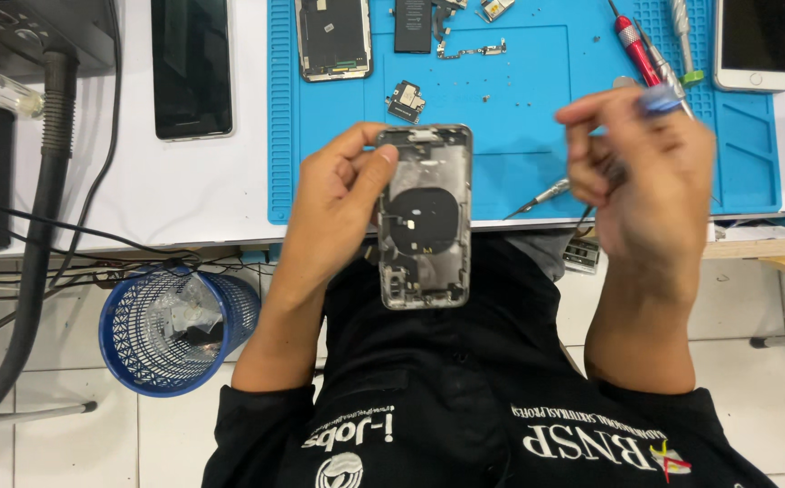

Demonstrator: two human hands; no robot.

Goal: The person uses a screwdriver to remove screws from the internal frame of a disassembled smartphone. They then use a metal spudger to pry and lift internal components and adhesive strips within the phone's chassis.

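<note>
A single head-worn camera looks steeply down from close above the person's own chest and arms. The tabletop's [230, 194] near edge crosses the middle of the view, with its blue mat [519, 136] above. Tiled floor [772, 361] and a blue wastebasket [130, 348] fill the lower part.

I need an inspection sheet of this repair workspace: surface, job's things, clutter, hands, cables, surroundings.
Surface: blue work mat on a white table.
Job's things: opened phone housing, insides showing; tweezers.
Clutter: detached screen, battery, small parts, red screwdriver, black phone, white phone.
Hands: left hand grips the housing; right hand blurred, pinching a tool with the tweezers.
Cables: black hose and thin wires at the table's left.
Surroundings: blue mesh bin, tiled floor.
</note>
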